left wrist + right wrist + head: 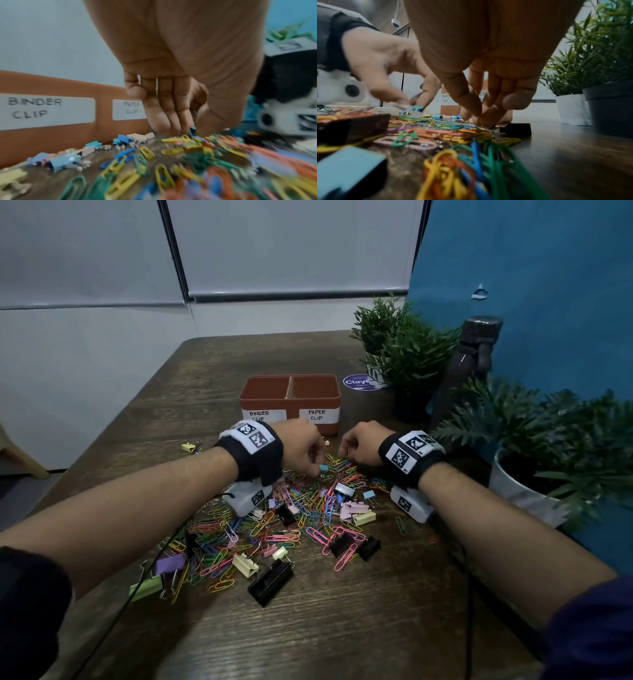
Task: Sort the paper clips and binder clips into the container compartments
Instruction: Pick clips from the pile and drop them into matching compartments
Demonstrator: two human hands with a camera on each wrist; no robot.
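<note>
Head view: a dark wooden table [212, 378] fills the middle of the frame, with a brown two-part container [289, 402] at centre, its left compartment labelled BINDER CLIP and its right one PAPER CLIP. Below it, across the lower middle, lies a mixed pile of coloured paper clips [274, 529] and binder clips [270, 582]. The left hand [301, 446] reaches in from the lower left, fingers curled down, pinching a small teal binder clip [323, 468] at the top edge of the pile. The right hand [363, 445] comes in from the lower right, fingertips gathered down onto the clips just right of the left hand; what it grips cannot be told here. Potted plants [404, 350] and a dark bottle [469, 364] stand at the right.

Left wrist view: the left hand [171, 94] hangs down the centre of the frame, fingers [164, 115] straight and pressed side by side, the thumb closing against them with the teal binder clip [193, 130] nipped at the tips. The container [102, 94] stands behind at the left, small binder clips [65, 161] along its base.

Right wrist view: the right hand [488, 88] fills the upper centre, thumb and fingers drawn together to a point on the table just left of a black binder clip [516, 130]; whether they hold anything cannot be told. The left hand [385, 67] shows at the left with the teal binder clip [417, 108] in its tips. Paper clips [453, 134] sprawl across the foreground.
</note>
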